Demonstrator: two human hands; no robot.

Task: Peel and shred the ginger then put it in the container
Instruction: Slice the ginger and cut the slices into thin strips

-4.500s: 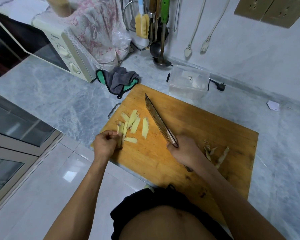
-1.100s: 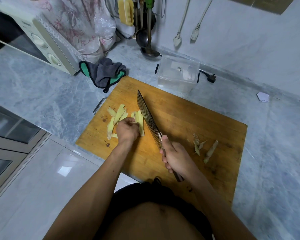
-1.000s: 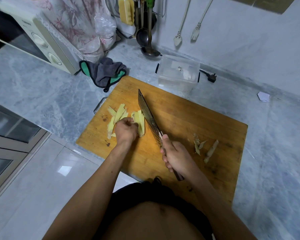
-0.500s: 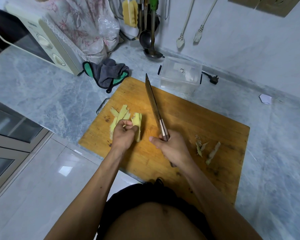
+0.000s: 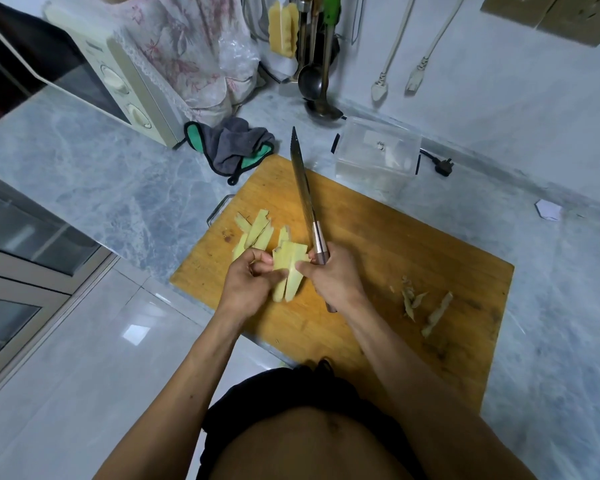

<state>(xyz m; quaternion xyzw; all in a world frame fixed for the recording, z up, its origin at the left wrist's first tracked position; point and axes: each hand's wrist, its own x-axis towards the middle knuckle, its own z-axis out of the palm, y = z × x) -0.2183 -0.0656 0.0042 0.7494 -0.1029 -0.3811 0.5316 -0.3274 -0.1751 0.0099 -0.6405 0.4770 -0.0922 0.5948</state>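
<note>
A grey marble desk (image 5: 84,174) runs along a kitchen wall, carrying a cream microwave (image 5: 118,84) draped with a floral cloth (image 5: 184,53) at the far left. A wooden cutting board (image 5: 395,258) lies at the desk's near edge, with a grey-and-green towel (image 5: 234,148) just beyond its far left corner and a clear plastic container (image 5: 378,154) beside its far edge. The person's right hand (image 5: 333,278) grips the handle of a long knife (image 5: 300,181), fingers curled round it, blade pointing away over the board; its thumb touches the ginger stack. The left hand (image 5: 248,285) pinches a stack of peeled ginger slices (image 5: 290,268) between thumb and bent fingers, over the board's left half. More ginger strips (image 5: 255,232) lie just beyond that hand. Brown ginger peelings (image 5: 423,306) sit well apart on the board's right side.
</note>
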